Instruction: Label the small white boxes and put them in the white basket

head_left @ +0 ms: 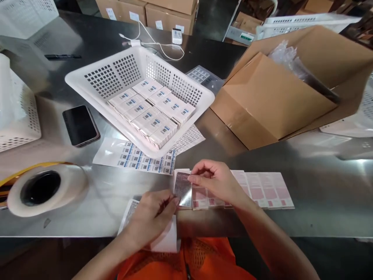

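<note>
While both hands' fingers (194,178) pinch a small box (183,189), white basket (87,83) holds labelled boxes (151,111)

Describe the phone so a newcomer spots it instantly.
Start at the white perforated basket of small boxes on the steel table. Just left of its near corner lies the phone, flat, screen dark. It is the only black slab among white trays and label sheets.

Label print (145,159) too small to read; left fingers (171,202) perhaps hiding something.
</note>
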The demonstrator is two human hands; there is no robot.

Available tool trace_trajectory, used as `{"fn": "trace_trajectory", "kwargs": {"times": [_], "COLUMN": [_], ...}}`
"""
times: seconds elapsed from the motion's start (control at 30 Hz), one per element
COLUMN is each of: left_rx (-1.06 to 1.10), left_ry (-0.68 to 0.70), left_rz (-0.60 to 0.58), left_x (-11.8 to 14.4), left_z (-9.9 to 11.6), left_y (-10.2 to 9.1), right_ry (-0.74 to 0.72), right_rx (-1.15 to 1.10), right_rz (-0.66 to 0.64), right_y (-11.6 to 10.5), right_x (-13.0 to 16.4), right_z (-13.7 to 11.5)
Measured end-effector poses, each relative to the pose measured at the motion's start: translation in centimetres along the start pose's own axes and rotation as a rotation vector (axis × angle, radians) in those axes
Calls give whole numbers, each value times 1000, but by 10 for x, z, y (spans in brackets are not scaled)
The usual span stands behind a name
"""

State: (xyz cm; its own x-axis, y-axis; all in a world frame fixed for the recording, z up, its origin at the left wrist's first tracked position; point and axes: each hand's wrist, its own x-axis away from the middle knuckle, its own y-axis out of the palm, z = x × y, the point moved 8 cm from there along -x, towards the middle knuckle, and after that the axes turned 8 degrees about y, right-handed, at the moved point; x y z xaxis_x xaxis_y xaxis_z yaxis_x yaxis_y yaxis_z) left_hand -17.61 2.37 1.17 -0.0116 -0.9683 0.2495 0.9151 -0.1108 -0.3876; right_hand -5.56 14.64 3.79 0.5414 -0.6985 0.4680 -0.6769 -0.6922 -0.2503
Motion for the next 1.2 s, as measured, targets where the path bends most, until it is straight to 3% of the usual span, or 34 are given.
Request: {"fn": "trace_trajectory", "kwargs": {"times": [0.2,0.47,1.2], "left_rx": [-9,-2,113], "left_ry": [-135,-284,-353], "left_rz": [-28,-56,-23], "left_x": [-5,-11,-14], "left_z": [-1,-16,-27], "left_y": [16,22,23], "right_ry": [-144,-61,-48], "right_rx": [199,278,377], "right_rz": [194,239,282], "right_y": [-10,-3,-1], "right_x": [-1,-13,-17], "right_z": [-1,18,26]}}
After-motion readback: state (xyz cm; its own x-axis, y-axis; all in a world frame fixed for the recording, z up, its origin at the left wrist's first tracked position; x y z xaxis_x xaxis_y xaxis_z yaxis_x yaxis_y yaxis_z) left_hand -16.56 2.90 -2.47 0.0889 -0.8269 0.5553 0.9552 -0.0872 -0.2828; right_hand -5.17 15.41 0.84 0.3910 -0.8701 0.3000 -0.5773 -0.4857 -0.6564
